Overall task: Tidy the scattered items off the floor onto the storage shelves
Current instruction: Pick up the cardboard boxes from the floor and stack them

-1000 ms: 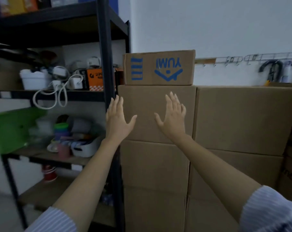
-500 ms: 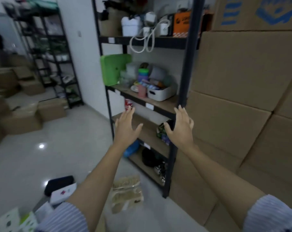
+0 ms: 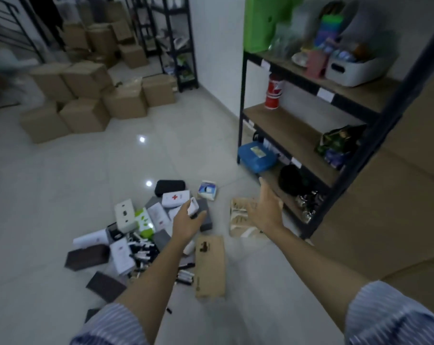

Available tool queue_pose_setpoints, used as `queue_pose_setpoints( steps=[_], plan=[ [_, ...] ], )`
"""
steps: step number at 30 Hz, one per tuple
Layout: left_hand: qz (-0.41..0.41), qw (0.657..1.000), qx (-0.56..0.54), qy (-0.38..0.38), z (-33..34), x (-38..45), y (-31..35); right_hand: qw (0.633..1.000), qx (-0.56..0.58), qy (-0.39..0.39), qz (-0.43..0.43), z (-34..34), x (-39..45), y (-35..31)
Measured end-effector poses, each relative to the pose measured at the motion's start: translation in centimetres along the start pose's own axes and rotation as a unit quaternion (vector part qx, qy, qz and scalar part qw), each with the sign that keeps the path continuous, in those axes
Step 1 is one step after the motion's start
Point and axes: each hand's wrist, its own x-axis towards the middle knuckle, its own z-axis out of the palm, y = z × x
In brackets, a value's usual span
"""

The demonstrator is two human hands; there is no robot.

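**View swings from the boxes down to the pile**

A second ago you faced stacked cartons with both palms raised; now you look down at the floor and both arms reach toward it. Your left hand (image 3: 187, 224) hangs over the pile (image 3: 146, 232), fingers loose, gripping nothing as far as the blur shows. Your right hand (image 3: 267, 210) is spread flat, empty, above the paper bag (image 3: 241, 217). Nothing is lifted yet; the job is just starting. A flat carton (image 3: 209, 266) lies nearest you. Further right stands the shelf (image 3: 293, 130), its middle board largely bare.
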Motion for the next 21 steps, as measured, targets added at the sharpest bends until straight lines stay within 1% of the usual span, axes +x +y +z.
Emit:
queue_pose_setpoints(
  steps=[3, 6, 10, 15, 18, 21],
  plan=[
    [-0.073, 0.997, -0.027, -0.003, -1.2, -0.3, -5.1, 0.997, 0.024, -0.039, 0.057, 4.4, -1.8, 0.4],
    [-0.122, 0.99, -0.064, -0.014, -1.5, -0.8, -8.5, 0.995, 0.036, -0.06, 0.078, 8.5, -3.3, 1.6],
    [-0.189, 0.975, -0.113, 0.01, -0.5, -1.1, -12.6, 0.99, 0.029, -0.08, 0.109, 13.0, -4.6, 3.7],
    [-0.275, 0.943, -0.182, 0.049, 3.1, -0.1, -18.0, 0.978, -0.002, -0.134, 0.159, 19.3, -4.5, 7.9],
    [-0.315, 0.921, -0.225, 0.055, 6.0, 0.9, -21.3, 0.967, -0.01, -0.155, 0.2, 23.8, -4.5, 11.3],
    [-0.352, 0.903, -0.238, 0.065, 9.4, 2.5, -26.1, 0.959, 0.0, -0.172, 0.225, 28.8, -5.1, 15.0]
  ],
)
